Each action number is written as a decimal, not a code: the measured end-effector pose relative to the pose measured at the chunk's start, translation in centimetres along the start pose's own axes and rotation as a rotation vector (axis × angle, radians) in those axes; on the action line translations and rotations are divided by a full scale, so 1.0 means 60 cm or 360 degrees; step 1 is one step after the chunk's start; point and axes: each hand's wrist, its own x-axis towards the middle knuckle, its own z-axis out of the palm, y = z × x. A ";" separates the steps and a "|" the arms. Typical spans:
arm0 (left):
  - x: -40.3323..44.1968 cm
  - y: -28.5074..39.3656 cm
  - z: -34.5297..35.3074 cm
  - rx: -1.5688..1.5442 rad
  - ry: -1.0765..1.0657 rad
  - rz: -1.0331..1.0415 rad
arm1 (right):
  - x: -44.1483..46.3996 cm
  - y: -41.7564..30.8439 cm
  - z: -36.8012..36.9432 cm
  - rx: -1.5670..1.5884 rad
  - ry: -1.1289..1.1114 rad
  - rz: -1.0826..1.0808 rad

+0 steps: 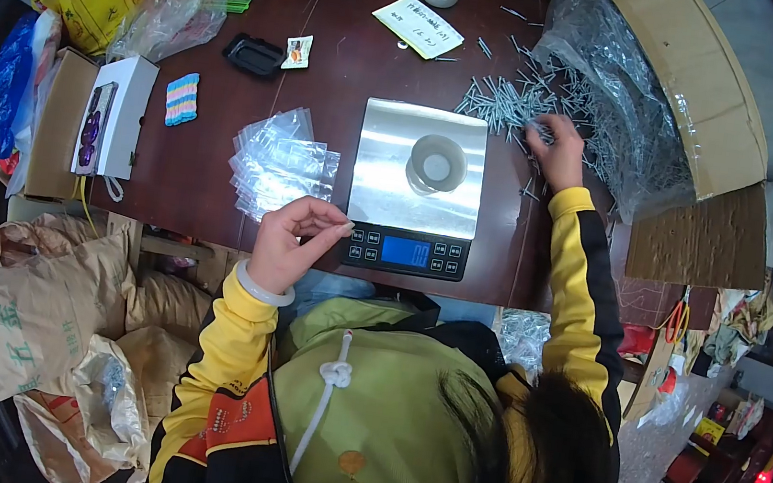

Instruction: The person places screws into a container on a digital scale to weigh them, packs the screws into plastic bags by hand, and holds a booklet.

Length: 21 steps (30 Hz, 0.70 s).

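Note:
At the edge of a loose pile of thin silvery screws (pixel 505 102), my right hand (pixel 560 152) has its fingers curled in among them. A digital scale (pixel 381 168) with a steel plate lies in front of me, its lit display seeming to read zero. On its plate stands a small translucent cup (pixel 437 164), with no screws visible inside. My left hand (pixel 296 235) is by the scale's lower left corner, thumb and forefinger pinched together; whatever is between them is too small to make out. Clear zip bags (pixel 280 166) lie fanned out just beyond it.
More screws spill from a plastic-lined cardboard box (pixel 713 98) at right. A handwritten paper (pixel 418 25), a black tray (pixel 253 55), a small packet (pixel 298 52) and a striped bundle (pixel 182 100) lie farther back. A white box (pixel 122 113) stands left; paper sacks (pixel 38 324) are below.

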 end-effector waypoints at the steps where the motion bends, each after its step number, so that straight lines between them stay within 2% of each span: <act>1: 0.000 -0.002 0.000 -0.0012 0.0020 0.0012 | 0.004 0.004 0.001 0.0093 0.0102 0.0136; 2: 0.000 0.001 0.000 0.0009 0.0006 0.0002 | 0.009 0.008 0.000 0.0186 0.0203 0.0273; 3: 0.002 0.004 0.000 0.0029 -0.0010 -0.0007 | 0.021 0.007 -0.008 0.0526 0.0089 0.0796; 4: 0.003 0.006 0.001 0.0049 -0.0027 -0.0018 | 0.024 -0.005 -0.016 0.1162 0.0219 0.1206; 6: 0.012 0.006 0.010 0.0024 -0.0045 -0.0001 | 0.032 0.005 -0.030 0.2344 0.0223 0.1405; 9: 0.043 0.007 0.033 0.0223 -0.0070 0.0202 | 0.030 0.003 -0.005 0.2484 0.0124 0.1701; 10: 0.057 0.008 0.043 0.0330 -0.0076 0.0298 | 0.029 -0.014 -0.002 0.2508 0.0027 0.1714; 12: 0.086 0.010 0.066 0.0634 -0.0074 0.0507 | 0.033 -0.057 0.013 0.2716 0.0114 0.1669; 13: 0.100 0.009 0.078 0.0786 -0.0074 0.0609 | 0.035 -0.078 0.015 0.2806 0.0049 0.1623; 16: 0.135 -0.006 0.115 0.0787 0.0019 0.0717 | 0.031 -0.178 0.018 0.2702 0.0067 0.1502; 18: 0.154 -0.020 0.129 0.0741 0.0001 0.0695 | 0.027 -0.227 0.034 0.2520 0.0198 0.1514; 21: 0.165 -0.028 0.138 0.0617 -0.0036 0.0648 | 0.007 -0.266 0.048 0.2386 0.0161 0.1125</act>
